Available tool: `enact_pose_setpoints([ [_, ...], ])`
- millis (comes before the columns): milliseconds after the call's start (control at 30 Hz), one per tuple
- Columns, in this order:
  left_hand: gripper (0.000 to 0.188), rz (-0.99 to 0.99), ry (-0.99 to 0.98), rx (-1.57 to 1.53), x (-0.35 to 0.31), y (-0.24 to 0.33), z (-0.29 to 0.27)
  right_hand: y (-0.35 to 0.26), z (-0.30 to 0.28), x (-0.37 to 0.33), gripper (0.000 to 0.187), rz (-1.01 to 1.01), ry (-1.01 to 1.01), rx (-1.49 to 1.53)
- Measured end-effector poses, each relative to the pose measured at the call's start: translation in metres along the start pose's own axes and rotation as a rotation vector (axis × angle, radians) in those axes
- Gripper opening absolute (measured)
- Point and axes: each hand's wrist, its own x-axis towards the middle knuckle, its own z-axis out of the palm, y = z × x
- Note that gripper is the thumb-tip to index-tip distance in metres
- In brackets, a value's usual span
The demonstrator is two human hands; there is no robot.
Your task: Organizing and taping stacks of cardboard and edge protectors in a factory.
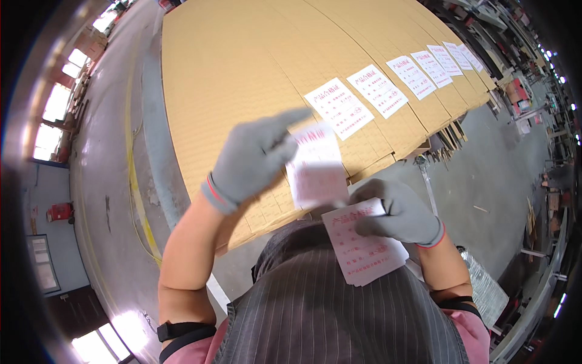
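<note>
My left hand (251, 155), in a grey knit glove with a red cuff edge, pinches a single white paper label (316, 173) at its upper left. The label is blurred and hangs over the near edge of the cardboard sheets (236, 73). Close to my body, my right hand (397, 212), gloved the same way, grips a stack of white labels (367, 249) with red print, its thumb on top. Several like labels lie in a row across the cardboard, the nearest label (341, 108) just beyond my left fingers.
The cardboard stack stands in front of me, its right side bordered by dark strips of material (450, 142). Grey floor with a yellow line (138, 200) runs along the left. Racks and clutter (521, 91) line the right; a wrapped bundle (485, 291) lies at lower right.
</note>
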Motion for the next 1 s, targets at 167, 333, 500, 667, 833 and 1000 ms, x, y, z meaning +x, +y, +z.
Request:
enact_pose_setpoints([
  [167,0.044,-0.234,0.09,0.081,0.007,-0.032,-0.008,0.014,-0.003,-0.012,0.029,-0.075,0.131,0.032],
  [333,0.034,0.292,0.065,0.316,-0.018,0.02,0.012,0.03,-0.004,-0.013,0.029,0.108,0.175,0.083],
  [500,0.041,0.11,-0.314,0.407,-0.044,0.076,0.045,0.049,0.005,-0.006,0.016,-0.029,-0.023,0.102],
  [667,0.039,-0.343,0.179,-0.025,-0.059,0.01,-0.019,0.058,-0.002,-0.018,0.036,-0.111,-0.105,0.127],
  [833,0.043,-0.288,0.314,0.225,-0.066,-0.052,-0.039,0.043,0.015,-0.014,0.033,0.047,0.008,-0.019],
  [1000,0.031,0.331,0.195,0.389,-0.081,0.006,-0.02,0.007,0.044,-0.003,0.025,0.137,0.013,-0.132],
])
